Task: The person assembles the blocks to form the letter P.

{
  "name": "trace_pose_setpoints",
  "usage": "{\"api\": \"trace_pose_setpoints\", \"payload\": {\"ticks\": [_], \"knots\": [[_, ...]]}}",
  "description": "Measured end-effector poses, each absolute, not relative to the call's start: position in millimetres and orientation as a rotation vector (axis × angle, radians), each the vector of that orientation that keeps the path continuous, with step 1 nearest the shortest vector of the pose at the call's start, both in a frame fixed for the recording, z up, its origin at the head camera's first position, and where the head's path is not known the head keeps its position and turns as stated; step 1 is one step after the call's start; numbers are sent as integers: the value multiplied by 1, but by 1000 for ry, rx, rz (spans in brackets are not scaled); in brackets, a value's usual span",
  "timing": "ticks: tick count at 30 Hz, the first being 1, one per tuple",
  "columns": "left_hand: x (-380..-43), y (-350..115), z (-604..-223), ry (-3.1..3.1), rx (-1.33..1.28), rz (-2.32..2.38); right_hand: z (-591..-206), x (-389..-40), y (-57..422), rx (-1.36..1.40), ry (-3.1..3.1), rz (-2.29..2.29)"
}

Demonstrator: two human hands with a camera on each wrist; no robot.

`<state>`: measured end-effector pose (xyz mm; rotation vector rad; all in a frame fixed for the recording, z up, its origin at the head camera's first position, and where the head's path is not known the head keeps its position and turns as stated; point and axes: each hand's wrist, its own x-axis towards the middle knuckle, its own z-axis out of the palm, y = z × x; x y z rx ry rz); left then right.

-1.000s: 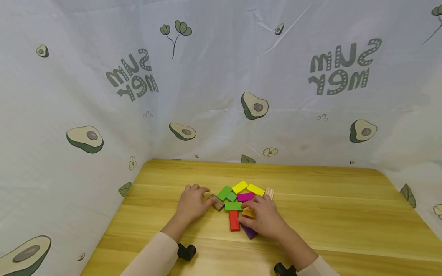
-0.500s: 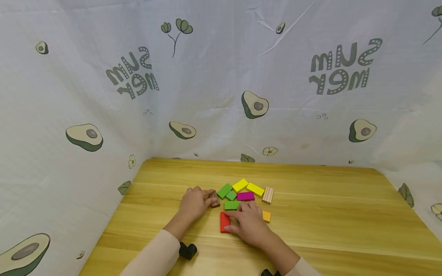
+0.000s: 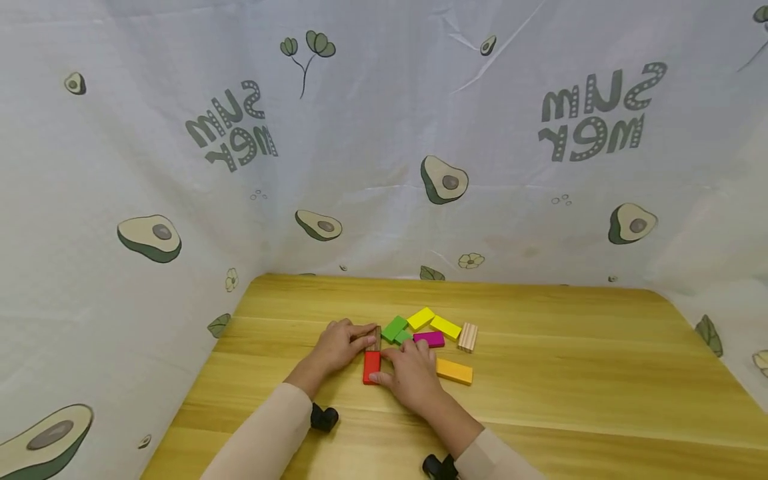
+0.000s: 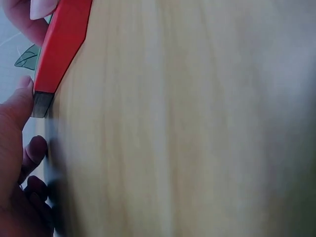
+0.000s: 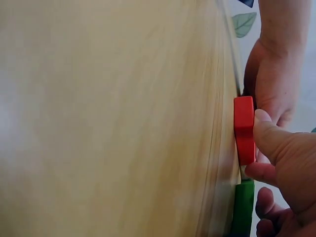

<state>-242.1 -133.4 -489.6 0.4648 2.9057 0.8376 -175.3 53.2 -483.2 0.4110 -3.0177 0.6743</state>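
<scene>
A red wooden block [image 3: 371,368] lies flat on the table, end to end with a dark brown block [image 3: 375,339] just beyond it. My left hand [image 3: 337,345] pinches the brown block between thumb and forefinger from the left. With thumb and fingertips, my right hand [image 3: 413,377] grips the red block from its right side. In the left wrist view, the brown block's end [image 4: 42,103] meets the red block [image 4: 64,44] in one line. A green block [image 5: 243,210] shows beside my right fingers in the right wrist view. My right hand covers part of the table and anything under it.
Two green blocks [image 3: 395,329] lie just right of the brown one. Beyond are two yellow blocks [image 3: 421,319], a magenta block [image 3: 429,339] and a striped natural-wood block [image 3: 468,337]. An orange block [image 3: 454,371] lies right of my right hand. A printed curtain [image 3: 384,133] hangs behind.
My right hand has slid the red block left and forward against the brown block. The brown block has been turned from slanted to straight by my left hand. The purple block is now hidden.
</scene>
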Motion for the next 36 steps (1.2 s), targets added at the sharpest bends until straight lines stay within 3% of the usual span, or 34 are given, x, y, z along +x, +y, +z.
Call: {"api": "trace_pose_setpoints", "payload": {"ticks": [19, 23, 31, 36], "knots": [[-246, -144, -487, 2735, 579, 854, -483, -174, 60, 373, -2994, 851], [-249, -143, -486, 2713, 571, 850, -476, -173, 83, 253, -2943, 985], [-268, -140, -473, 2676, 494, 781, -467, -160, 150, 77, -3079, 730], [-283, -137, -464, 2645, 402, 744, -466, -150, 164, 114, -3198, 1027]]}}
